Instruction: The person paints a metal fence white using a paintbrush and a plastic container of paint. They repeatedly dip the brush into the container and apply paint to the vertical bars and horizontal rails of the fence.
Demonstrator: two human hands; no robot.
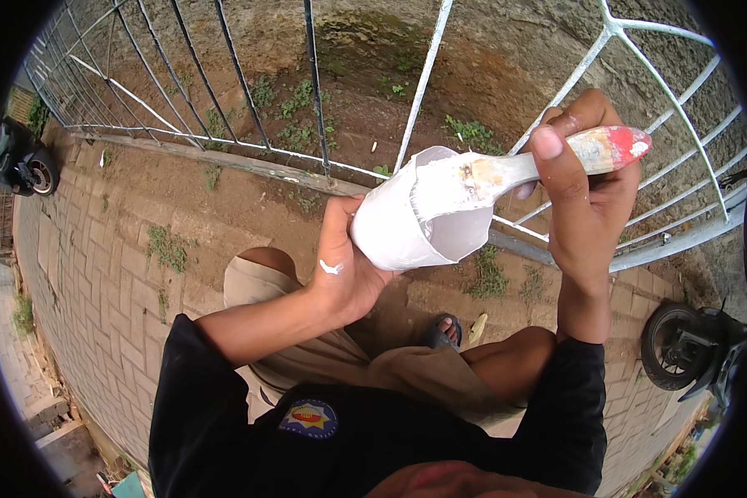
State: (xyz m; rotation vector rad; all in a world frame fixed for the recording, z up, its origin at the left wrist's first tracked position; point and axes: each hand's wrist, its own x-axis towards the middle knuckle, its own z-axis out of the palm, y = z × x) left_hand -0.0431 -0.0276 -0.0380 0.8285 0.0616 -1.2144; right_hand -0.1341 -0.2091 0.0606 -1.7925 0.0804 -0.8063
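My left hand (352, 274) grips a white plastic container (389, 227) with a cut, uneven rim, tilted with its mouth towards the right. Paint smears coat its wall, and a white spot marks my left thumb's base. In my right hand (582, 180) is a paintbrush (513, 171), held by its worn handle with a red tip. The brush's paint-covered bristles lie at the mouth of the container, against its rim. How much paint is inside is hidden. Just beyond both hands stands a metal bar fence (424, 87), with some bars white and others dark.
Behind the fence are soil, small weeds (470, 132) and a rough wall (510, 56). Brick paving (109, 249) spreads around my bent legs. One motorcycle (697, 348) stands at right, another (25, 159) at far left. A dry leaf (477, 328) lies by my sandalled foot (445, 331).
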